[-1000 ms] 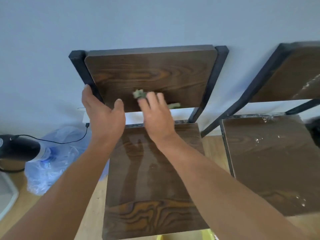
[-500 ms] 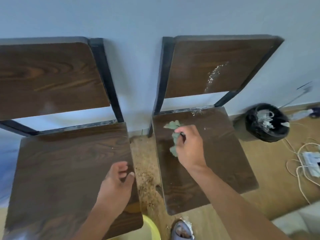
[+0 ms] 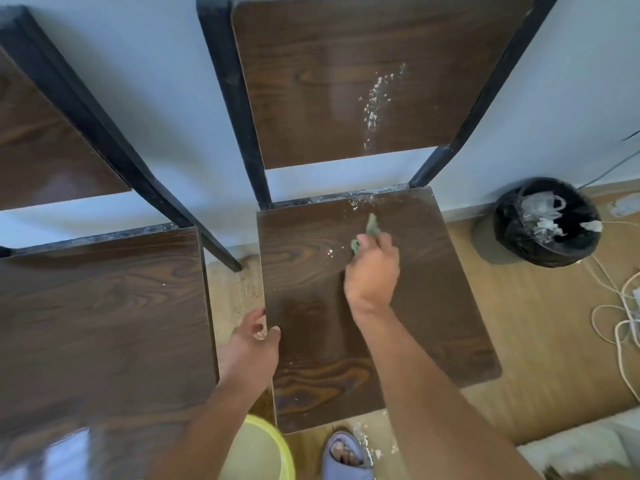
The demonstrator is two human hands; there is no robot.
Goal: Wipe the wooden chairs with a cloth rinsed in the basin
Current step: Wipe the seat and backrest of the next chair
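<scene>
Two dark wooden chairs with black metal frames stand against the wall. My right hand (image 3: 372,268) presses a small green cloth (image 3: 371,227) onto the seat of the right chair (image 3: 433,289), near its back edge. White specks lie on that seat's rear and streak down its backrest (image 3: 346,81). My left hand (image 3: 254,348) touches the left edge of the same seat, fingers apart and curled at the rim. The left chair (image 3: 104,306) has a shiny seat. A yellow-green basin (image 3: 273,445) shows at the bottom, partly behind my left forearm.
A black bin (image 3: 545,221) lined with a bag and holding white scraps stands on the floor at the right. White cables (image 3: 620,317) trail along the right edge. My foot in a grey-blue slipper (image 3: 346,455) is below the right chair. Grit lies on the floor between the chairs.
The view swung from the left chair to the right one. My right hand carried the cloth from the left backrest to the right seat and slid it toward the back; my left hand shifted onto the right seat's edge.
</scene>
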